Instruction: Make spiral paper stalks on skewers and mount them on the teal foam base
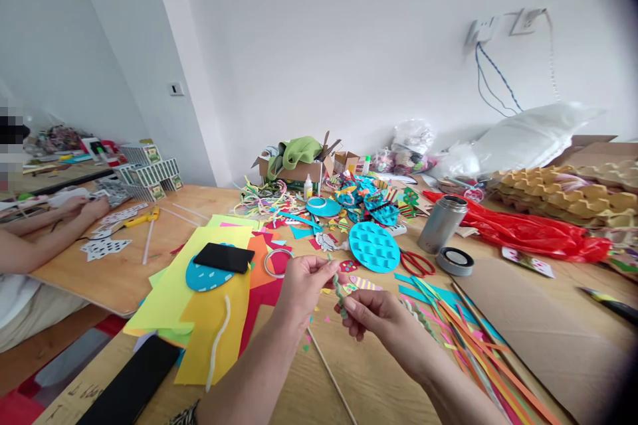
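A green twisted cord (339, 289) is stretched between my two hands above the table. My left hand (305, 284) pinches its upper end between thumb and fingers. Lower down, my right hand (375, 313) grips the cord with the thumb pressed against curled fingers. Behind the right wrist lies another pale green and white twisted strand (421, 316), partly hidden. Under my hands a thin wooden stick (329, 372) rests on the tabletop. Just past my fingers are a blue disc with raised squares (373, 247) and small striped paper cut-outs (363, 283).
Coloured paper (174, 279) with a black phone (223, 257) lies left. Red-handled scissors (417, 264), a steel flask (442, 222), paper strips (458, 325), cardboard (543, 325) and a cutter knife (611, 304) are right. At far left another person's hands (92, 207) are near playing cards (106, 249).
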### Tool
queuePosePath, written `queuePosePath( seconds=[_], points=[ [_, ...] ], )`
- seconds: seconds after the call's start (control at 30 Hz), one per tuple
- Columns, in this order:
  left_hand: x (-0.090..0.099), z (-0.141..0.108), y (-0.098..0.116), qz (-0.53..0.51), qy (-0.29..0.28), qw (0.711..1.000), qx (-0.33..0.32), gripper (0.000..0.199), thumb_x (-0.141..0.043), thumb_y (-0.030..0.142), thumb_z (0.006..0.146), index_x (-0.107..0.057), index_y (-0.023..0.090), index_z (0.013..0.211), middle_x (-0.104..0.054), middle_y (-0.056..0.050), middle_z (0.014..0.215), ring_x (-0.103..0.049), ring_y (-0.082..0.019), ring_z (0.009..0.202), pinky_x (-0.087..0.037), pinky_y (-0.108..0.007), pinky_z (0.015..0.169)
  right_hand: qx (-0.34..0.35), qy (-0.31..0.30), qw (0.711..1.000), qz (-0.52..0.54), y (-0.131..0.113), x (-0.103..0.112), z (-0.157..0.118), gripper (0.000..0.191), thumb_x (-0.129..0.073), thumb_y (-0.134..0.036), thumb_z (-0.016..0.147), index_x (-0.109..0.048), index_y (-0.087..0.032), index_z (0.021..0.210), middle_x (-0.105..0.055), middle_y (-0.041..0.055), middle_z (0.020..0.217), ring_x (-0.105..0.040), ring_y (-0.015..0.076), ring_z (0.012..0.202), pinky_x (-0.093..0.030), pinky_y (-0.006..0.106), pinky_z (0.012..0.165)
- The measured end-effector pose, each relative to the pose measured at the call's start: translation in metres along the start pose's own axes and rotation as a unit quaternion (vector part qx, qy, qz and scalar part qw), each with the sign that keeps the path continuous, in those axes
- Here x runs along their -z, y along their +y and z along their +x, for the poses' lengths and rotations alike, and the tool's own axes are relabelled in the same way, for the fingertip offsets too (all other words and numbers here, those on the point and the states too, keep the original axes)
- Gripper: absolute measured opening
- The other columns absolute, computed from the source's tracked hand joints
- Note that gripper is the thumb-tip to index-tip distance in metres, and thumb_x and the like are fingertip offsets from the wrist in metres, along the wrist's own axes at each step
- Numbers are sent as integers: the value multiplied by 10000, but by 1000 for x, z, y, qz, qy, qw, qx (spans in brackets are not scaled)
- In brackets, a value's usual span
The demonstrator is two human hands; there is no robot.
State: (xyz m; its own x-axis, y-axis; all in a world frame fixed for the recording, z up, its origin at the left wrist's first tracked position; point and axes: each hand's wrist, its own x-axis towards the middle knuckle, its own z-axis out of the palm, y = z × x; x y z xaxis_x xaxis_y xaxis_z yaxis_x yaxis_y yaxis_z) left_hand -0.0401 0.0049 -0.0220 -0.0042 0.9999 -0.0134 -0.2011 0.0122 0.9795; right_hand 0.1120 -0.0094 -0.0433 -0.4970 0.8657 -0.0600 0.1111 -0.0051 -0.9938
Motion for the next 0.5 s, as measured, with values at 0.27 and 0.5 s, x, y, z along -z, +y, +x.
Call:
queuePosePath(
  seconds=[0.27, 0.5],
  points=[
    [1, 2, -1, -3, 8, 1000, 2, 280, -741, 400, 630, -705, 122, 622, -698, -83, 609, -594, -151, 546, -472, -265, 604, -8, 2, 999, -46, -2, -3, -1, 328, -629, -477, 756, -567, -168, 665, -513, -23, 571, -455, 104, 539, -352, 232, 528],
    [-1, 1, 0, 0, 23, 1000, 0, 267, -738, 385, 626, -688, 123, 614, -693, -79, 594, -602, -158, 556, -465, -267, 603, -12, 3, 998, -58, -4, -4, -4, 261, -610, -391, 762, -582, -160, 646, -531, -18, 570, -467, 105, 533, -364, 237, 526]
  ],
)
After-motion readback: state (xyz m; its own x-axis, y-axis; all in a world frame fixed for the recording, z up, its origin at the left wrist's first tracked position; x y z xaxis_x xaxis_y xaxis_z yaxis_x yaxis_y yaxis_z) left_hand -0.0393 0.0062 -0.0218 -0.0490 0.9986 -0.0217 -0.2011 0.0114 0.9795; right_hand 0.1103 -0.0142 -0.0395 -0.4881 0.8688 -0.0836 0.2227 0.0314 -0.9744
